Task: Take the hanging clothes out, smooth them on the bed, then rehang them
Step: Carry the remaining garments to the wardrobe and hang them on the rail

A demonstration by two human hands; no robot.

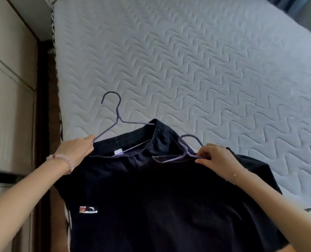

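Observation:
Dark navy shorts (133, 188) with an elastic waistband and a small logo lie at the near edge of the white quilted bed (187, 70). A purple wire hanger (117, 116) sits partly inside the waistband, its hook pointing up the bed. My left hand (76, 151) grips the hanger's left arm together with the waistband corner. A second dark garment (251, 171) lies to the right under a lighter purple hanger (185, 151). My right hand (216, 160) pinches that hanger near its neck.
Cream wardrobe panels (7, 88) stand along the left, with a dark narrow gap (43, 88) between them and the bed. The mattress stretches far ahead and to the right of the clothes.

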